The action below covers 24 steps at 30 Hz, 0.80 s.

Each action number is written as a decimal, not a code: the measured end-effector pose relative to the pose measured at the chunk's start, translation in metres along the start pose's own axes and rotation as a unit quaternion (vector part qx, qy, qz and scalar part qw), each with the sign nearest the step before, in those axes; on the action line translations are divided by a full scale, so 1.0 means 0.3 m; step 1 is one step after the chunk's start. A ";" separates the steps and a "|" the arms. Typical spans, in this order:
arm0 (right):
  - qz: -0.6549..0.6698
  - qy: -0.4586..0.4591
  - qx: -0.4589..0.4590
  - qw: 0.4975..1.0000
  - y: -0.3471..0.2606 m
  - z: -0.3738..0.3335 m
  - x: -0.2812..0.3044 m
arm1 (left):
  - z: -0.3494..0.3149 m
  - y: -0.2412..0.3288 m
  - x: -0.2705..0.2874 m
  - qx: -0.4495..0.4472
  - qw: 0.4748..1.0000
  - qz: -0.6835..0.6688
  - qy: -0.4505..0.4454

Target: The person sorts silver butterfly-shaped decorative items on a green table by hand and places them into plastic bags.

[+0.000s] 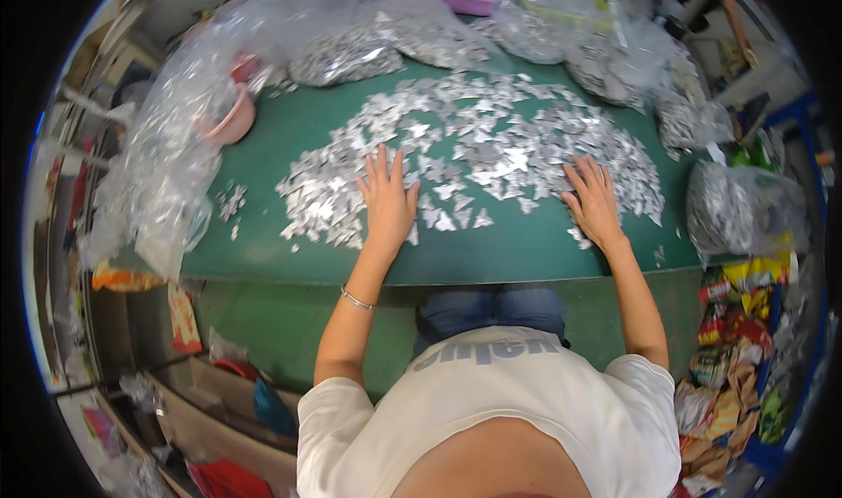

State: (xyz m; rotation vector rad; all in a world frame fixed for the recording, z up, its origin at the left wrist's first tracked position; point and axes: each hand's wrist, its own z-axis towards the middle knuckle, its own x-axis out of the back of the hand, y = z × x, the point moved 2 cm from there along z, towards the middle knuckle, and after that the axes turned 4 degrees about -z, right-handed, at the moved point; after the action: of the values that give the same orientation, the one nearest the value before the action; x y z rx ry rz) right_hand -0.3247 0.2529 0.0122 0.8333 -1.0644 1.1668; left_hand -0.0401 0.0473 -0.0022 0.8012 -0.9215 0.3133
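Observation:
Small flat silvery metal pieces (pixel 504 156), many with pointed, star-like outlines, lie spread in a wide loose heap on the green tabletop (pixel 254 244). On the left part of the heap rests my left hand (pixel 386 200), palm down with fingers spread. My right hand (pixel 594 202) lies at the right part, its fingers stretched out over the pieces. Neither hand grips anything that shows. Between the hands the pieces thin out, and some green surface shows through. What lies under the palms is hidden.
Clear plastic bags of silvery pieces (pixel 346 55) line the table's far edge, with another bag (pixel 737 209) at the right. A pink bowl (pixel 232 117) and loose clear plastic (pixel 167 174) sit at the left. Behind stands a purple basket (pixel 474 3). Coloured wrappers (pixel 724 349) are piled at lower right.

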 end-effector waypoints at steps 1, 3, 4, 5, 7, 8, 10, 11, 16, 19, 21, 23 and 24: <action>0.019 0.020 -0.010 1.000 0.032 -0.017 0.018 | 0.019 0.030 -0.022 -0.008 1.000 -0.008 -0.022; 0.017 0.063 -0.122 0.990 0.137 -0.058 0.027 | 0.051 0.100 -0.073 -0.037 0.997 0.000 -0.069; -0.023 0.080 -0.189 0.978 0.196 -0.084 0.007 | 0.072 0.142 -0.119 -0.048 0.995 -0.007 -0.090; -0.059 0.095 -0.254 0.961 0.254 -0.114 -0.022 | 0.086 0.184 -0.162 -0.056 0.992 -0.010 -0.113; -0.079 0.105 -0.309 0.942 0.365 -0.117 -0.073 | 0.127 0.271 -0.282 -0.115 0.986 -0.006 -0.124; -0.087 0.095 -0.329 0.936 0.397 -0.099 -0.079 | 0.151 0.340 -0.315 -0.144 0.980 0.001 -0.134; -0.032 0.036 -0.379 0.924 0.491 -0.073 -0.115 | 0.198 0.485 -0.404 -0.253 0.959 -0.020 -0.128; -0.005 0.005 -0.395 0.919 0.476 -0.052 -0.129 | 0.203 0.548 -0.416 -0.296 0.946 -0.014 -0.127; 0.052 0.005 -0.238 0.970 0.280 -0.005 -0.119 | 0.149 0.605 -0.495 -0.352 0.920 -0.043 -0.167; 0.068 0.015 -0.188 0.980 0.153 -0.040 -0.075 | 0.113 0.561 -0.441 -0.345 0.922 -0.002 -0.176; 0.166 0.032 -0.133 0.976 0.100 -0.055 -0.055 | 0.095 0.517 -0.403 -0.346 0.920 0.015 -0.181; 0.171 0.003 -0.093 0.981 0.005 -0.067 -0.043 | 0.066 0.475 -0.357 -0.305 0.934 0.018 -0.183; 0.164 -0.018 -0.078 0.983 -0.035 -0.070 -0.036 | 0.051 0.448 -0.345 -0.285 0.942 0.037 -0.172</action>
State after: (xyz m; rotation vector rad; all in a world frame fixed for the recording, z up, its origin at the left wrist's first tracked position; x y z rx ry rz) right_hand -0.3106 0.2670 -0.0044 0.5702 -1.3397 1.3247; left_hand -0.1848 0.1357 -0.0159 0.2834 -1.2946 -0.0417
